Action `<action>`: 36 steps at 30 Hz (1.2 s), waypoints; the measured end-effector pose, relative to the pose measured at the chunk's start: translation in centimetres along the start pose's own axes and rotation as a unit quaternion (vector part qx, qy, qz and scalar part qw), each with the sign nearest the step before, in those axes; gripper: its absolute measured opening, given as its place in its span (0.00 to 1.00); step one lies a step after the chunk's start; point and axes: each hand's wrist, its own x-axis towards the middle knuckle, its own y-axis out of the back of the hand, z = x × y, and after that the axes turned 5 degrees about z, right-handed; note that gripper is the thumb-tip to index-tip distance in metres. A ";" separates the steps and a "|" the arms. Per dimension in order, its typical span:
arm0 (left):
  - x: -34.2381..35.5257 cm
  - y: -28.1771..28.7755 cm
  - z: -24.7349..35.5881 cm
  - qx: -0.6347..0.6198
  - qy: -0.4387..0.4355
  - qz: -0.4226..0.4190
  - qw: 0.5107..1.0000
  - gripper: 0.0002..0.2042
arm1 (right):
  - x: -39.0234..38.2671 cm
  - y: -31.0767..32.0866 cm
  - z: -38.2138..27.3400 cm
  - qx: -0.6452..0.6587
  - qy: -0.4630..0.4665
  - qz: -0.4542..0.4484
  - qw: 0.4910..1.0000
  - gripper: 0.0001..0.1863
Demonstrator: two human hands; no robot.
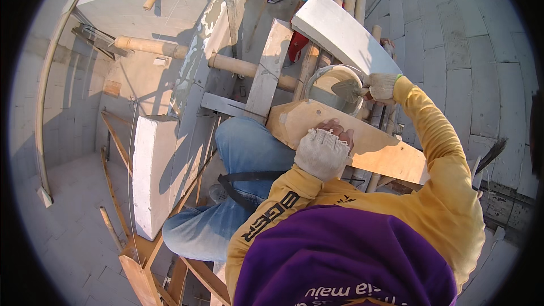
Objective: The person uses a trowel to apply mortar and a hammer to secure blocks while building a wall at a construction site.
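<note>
The gloved right hand is closed around the handle of a trowel, whose blade is inside a bucket just left of that hand. The gloved left hand, nearer the body, rests curled on a wooden board, its grip unclear; beyond both hands lies a long white block.

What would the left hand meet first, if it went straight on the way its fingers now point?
Past the wooden board it seems to rest on, the left hand would probably meet the bucket first; depth is unclear, so it might pass above.
</note>
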 end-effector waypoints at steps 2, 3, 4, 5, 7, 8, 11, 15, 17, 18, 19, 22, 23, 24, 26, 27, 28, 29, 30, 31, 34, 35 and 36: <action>-0.3 0.0 0.0 0.011 0.000 -0.008 1.000 0.12 | 1.2 -2.6 1.4 -0.061 0.022 0.055 0.996 0.13; -0.5 0.1 -0.3 0.020 -0.029 -0.029 0.999 0.13 | 1.4 -3.7 1.4 -0.137 0.060 0.106 0.983 0.13; -0.7 0.4 -0.5 0.032 -0.055 -0.049 0.997 0.13 | 1.5 -4.6 1.1 -0.211 0.103 0.157 0.959 0.14; -1.0 0.3 -0.9 0.036 -0.082 -0.073 0.993 0.14 | 1.6 -5.3 1.6 -0.062 0.169 0.156 0.971 0.16; -0.9 1.0 -1.0 0.023 -0.066 -0.079 0.994 0.16 | -1.9 -5.8 -1.9 0.213 0.168 0.099 0.957 0.22; -1.0 1.2 -1.3 0.029 -0.057 -0.085 0.994 0.16 | -5.3 -5.6 -5.8 0.331 0.103 0.043 0.937 0.26; -0.9 1.2 -1.2 0.019 -0.041 -0.035 0.998 0.15 | -7.8 -8.6 -7.5 0.027 0.266 0.198 0.943 0.28; -1.1 0.7 -1.0 -0.010 -0.047 -0.029 0.998 0.11 | -6.6 -12.8 -7.3 0.421 0.123 0.209 0.874 0.28; -1.1 0.7 -1.2 -0.021 -0.054 -0.033 0.998 0.10 | -6.3 -12.6 -7.2 0.190 0.166 0.293 0.922 0.28; -1.0 0.6 -1.2 -0.030 -0.060 -0.037 0.997 0.10 | -6.2 -12.6 -7.5 0.250 0.127 0.280 0.918 0.27; -1.0 0.4 -1.3 -0.033 -0.051 -0.027 0.998 0.10 | -6.0 -12.7 -7.9 0.308 0.087 0.267 0.909 0.26; -0.9 0.6 -0.9 -0.055 -0.004 -0.023 0.998 0.11 | -4.6 -14.3 -6.8 0.588 0.011 0.179 0.789 0.24; -0.5 1.3 -0.6 -0.055 0.025 -0.030 0.998 0.11 | -4.2 -14.7 -6.3 0.685 -0.003 0.137 0.715 0.23; -0.2 1.9 -0.2 -0.059 0.052 -0.042 0.996 0.11 | -4.3 -14.7 -6.3 0.529 0.013 0.209 0.822 0.24; 0.8 4.1 0.1 -0.062 0.137 -0.077 0.986 0.11 | -4.7 -13.6 -6.8 0.155 0.058 0.314 0.935 0.25; 1.6 5.7 0.3 -0.063 0.175 -0.094 0.978 0.11 | -5.4 -13.0 -7.5 0.123 0.059 0.323 0.936 0.25; 2.5 7.8 0.7 -0.052 0.219 -0.110 0.968 0.11 | -5.9 -12.4 -8.8 0.092 0.059 0.333 0.936 0.26; 3.2 10.3 1.1 -0.041 0.264 -0.124 0.956 0.10 | -6.4 -11.8 -9.6 0.060 0.061 0.343 0.935 0.26; 3.2 12.7 1.7 -0.028 0.284 -0.077 0.955 0.09 | -6.8 -11.8 -9.7 0.027 0.046 0.351 0.935 0.29; 2.5 15.1 2.0 -0.010 0.304 -0.027 0.952 0.08 | -6.6 -11.7 -9.8 0.023 0.043 0.347 0.937 0.28; -0.4 22.8 3.0 0.073 0.438 0.009 0.896 0.08 | -7.3 -11.4 -10.1 0.017 -0.003 0.307 0.951 0.26; -1.6 25.2 3.5 0.096 0.481 0.026 0.871 0.10 | -7.3 -11.5 -10.2 0.003 -0.008 0.303 0.953 0.27; -2.9 27.7 4.0 0.119 0.523 0.025 0.844 0.10 | -7.3 -11.7 -10.1 -0.011 -0.017 0.300 0.954 0.28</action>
